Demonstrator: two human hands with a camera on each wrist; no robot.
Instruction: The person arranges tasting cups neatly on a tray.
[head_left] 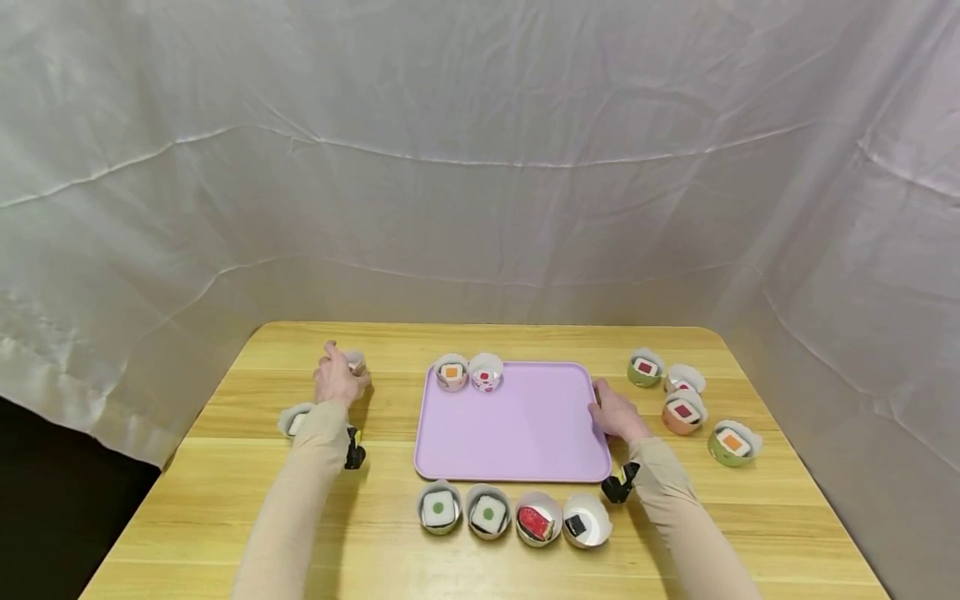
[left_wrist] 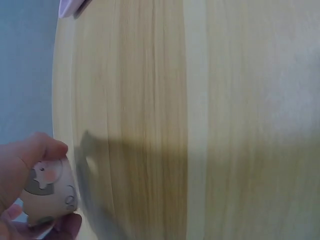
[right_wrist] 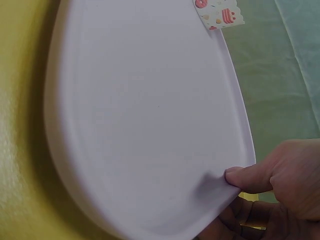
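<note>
At the table's far left, my left hand (head_left: 337, 379) holds a paper baking cup (left_wrist: 52, 192) with an animal drawing on its side, thumb and fingers on either side of it. My right hand (head_left: 617, 410) pinches the right rim of a lilac tray (head_left: 517, 425), thumb over the edge and fingers beneath, as the right wrist view shows. In the tray's back left corner two cups stand side by side, one with an orange-centred sushi piece (head_left: 452, 372), the other with a red-centred piece (head_left: 485, 377).
Along the tray's front stands a row of several cups, among them one with red-topped sushi (head_left: 536, 522) and one with a small dark-wrapped piece (head_left: 576, 525). Several more filled cups, such as a green cup (head_left: 727, 450), stand at right. Another cup (head_left: 291, 419) sits beside my left wrist.
</note>
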